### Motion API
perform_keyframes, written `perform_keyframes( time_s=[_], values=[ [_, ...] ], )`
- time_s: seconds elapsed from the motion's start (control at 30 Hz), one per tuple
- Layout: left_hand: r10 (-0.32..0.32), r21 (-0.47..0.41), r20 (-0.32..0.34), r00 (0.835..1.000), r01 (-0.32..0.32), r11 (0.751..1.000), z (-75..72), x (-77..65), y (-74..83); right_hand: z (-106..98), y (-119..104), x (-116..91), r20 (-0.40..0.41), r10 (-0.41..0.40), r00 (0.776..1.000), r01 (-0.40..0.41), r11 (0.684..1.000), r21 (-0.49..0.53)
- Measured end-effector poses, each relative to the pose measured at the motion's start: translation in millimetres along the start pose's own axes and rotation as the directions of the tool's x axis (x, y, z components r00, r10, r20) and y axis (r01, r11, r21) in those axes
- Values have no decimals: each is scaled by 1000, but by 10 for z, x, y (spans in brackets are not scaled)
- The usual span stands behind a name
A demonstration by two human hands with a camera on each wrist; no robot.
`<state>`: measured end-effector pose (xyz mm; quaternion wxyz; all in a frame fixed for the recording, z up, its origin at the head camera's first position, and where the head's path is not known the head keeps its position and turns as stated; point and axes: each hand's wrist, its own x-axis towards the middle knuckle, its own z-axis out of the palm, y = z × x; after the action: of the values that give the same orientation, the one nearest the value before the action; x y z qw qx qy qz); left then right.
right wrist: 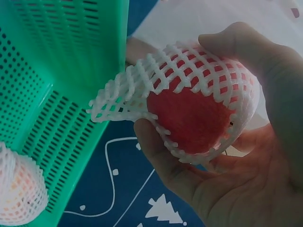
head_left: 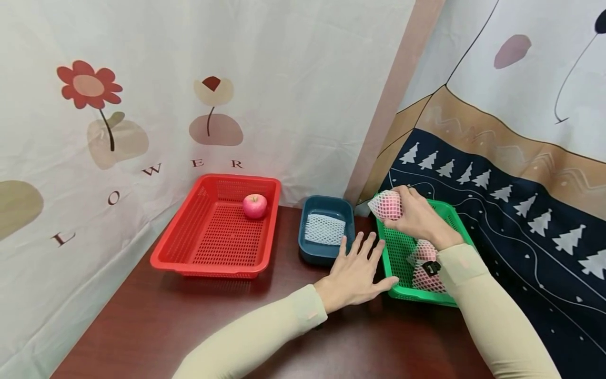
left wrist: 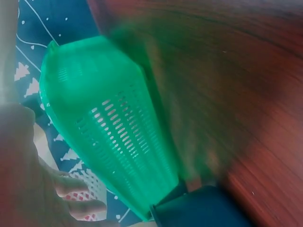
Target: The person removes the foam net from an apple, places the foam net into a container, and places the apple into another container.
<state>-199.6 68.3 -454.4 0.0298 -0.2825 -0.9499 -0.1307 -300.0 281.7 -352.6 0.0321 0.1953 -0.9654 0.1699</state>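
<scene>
My right hand (head_left: 421,218) grips an apple (right wrist: 189,118) in a white foam net sleeve, above the far left part of the green basket (head_left: 400,250). In the right wrist view, red skin shows through an opening in the sleeve, and the net's loose end points left. Inside the basket lie more net-wrapped apples (head_left: 428,279), partly hidden by my right wrist. My left hand (head_left: 355,276) is spread with straight fingers by the basket's near left side, palm down. Whether it touches the rim is hard to tell.
Left of the green basket stands a dark blue container (head_left: 326,204) with a flat white foam net (head_left: 324,229) inside. Farther left, a red basket (head_left: 213,231) holds one bare pink-red apple (head_left: 254,206). Printed curtains (head_left: 303,95) hang behind the brown table (head_left: 265,310).
</scene>
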Motion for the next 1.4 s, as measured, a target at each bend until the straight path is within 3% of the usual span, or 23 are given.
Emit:
perform_keyframes(
  time_s=[0.23, 0.77, 1.13, 1.4],
  values=[
    [-12, 21, -8, 1000, 12, 1000, -101, -99, -86, 15, -49, -41, 0, 16, 1000, -16, 1000, 1],
    [-23, 53, -23, 999, 25, 998, -292, -325, -226, 171, -181, -141, -55, -55, 997, 60, 995, 80],
    [-64, 49, -23, 998, 65, 997, -359, -480, -436, 249, -321, -263, -56, -63, 996, 68, 992, 105],
    [-59, 68, -75, 995, 64, 996, -415, -612, -583, 317, -464, -356, -67, -121, 990, 127, 987, 94]
  ],
)
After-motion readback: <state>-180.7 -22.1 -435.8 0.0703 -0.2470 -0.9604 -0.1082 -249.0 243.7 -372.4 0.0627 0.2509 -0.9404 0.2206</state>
